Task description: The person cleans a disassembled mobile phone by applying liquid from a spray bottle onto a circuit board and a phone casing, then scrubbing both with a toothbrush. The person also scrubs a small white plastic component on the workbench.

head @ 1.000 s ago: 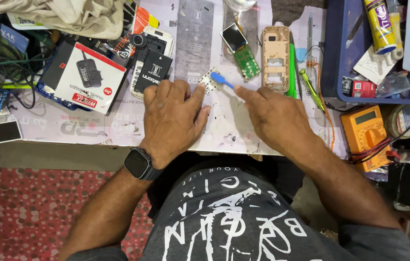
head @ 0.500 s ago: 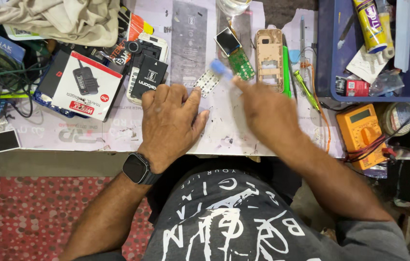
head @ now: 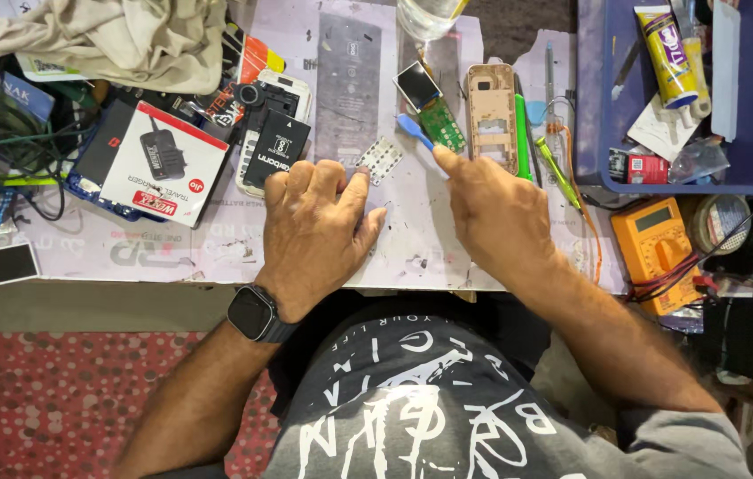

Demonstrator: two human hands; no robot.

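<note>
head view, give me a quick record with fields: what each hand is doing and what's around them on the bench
left hand: flat on the paper sheet, fingertips holding down a small white keypad
right hand: grip on a blue tool, tip toward the keypad
ahead of right hand: circuit board with small screen, beige phone frame
wrist: dark smartwatch on left
far right: orange multimeter, blue tray
far left: charger box, cloth
</note>
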